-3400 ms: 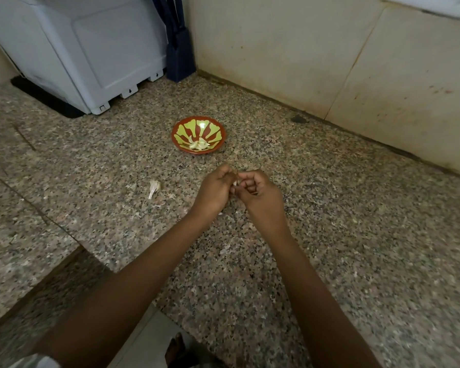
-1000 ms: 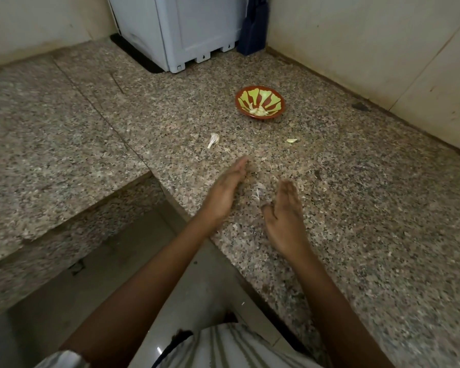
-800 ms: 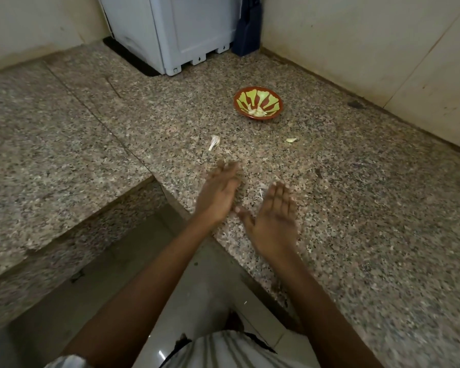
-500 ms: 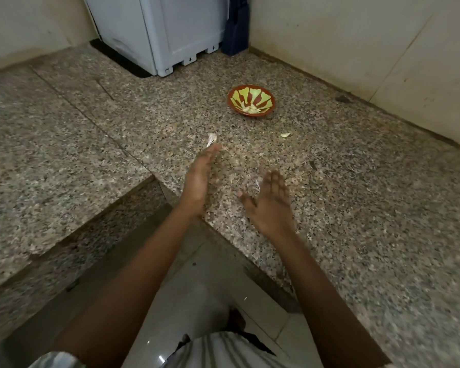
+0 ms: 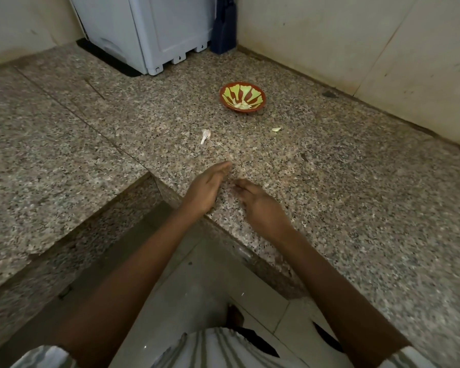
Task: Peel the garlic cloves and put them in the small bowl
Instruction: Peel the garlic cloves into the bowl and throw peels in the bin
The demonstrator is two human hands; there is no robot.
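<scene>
Between cloves | my left hand (image 5: 210, 187) and right hand (image 5: 260, 205): fingers straight, holding nothing | next: pinch unpeeled clove (image 5: 205, 135), peel, into small bowl (image 5: 242, 96)

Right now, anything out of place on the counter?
Yes. A small pale garlic piece lies on the granite counter outside the small bowl, just off its front right. A whitish clove, apparently still in its skin, also lies loose to the bowl's front left.
</scene>
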